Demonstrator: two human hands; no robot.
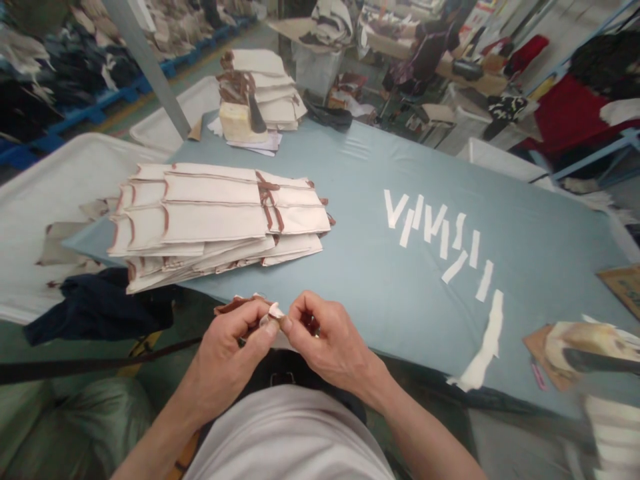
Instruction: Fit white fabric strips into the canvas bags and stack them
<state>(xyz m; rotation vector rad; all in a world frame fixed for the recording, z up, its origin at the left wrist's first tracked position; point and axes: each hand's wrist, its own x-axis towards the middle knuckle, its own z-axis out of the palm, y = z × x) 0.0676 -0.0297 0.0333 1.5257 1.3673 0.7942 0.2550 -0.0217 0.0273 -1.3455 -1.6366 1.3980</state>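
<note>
Close to my body, at the table's near edge, my left hand and my right hand pinch a small cream fabric piece with brown trim between thumbs and fingers. A brown edge of it sticks out past my left fingers; the rest is mostly hidden by my hands. Just beyond my left hand lies a wide stack of cream fabric pieces with brown edging, layered and overlapping. Brown straps show across the stack. To the right, several short white strips lie scattered, with a longer ragged white strip near the front edge.
The blue-covered table bears another cream stack at the back, beside a yellowish block with a dark handle. A pink cutter and cardboard lie at right. White bins flank the left; a person is behind.
</note>
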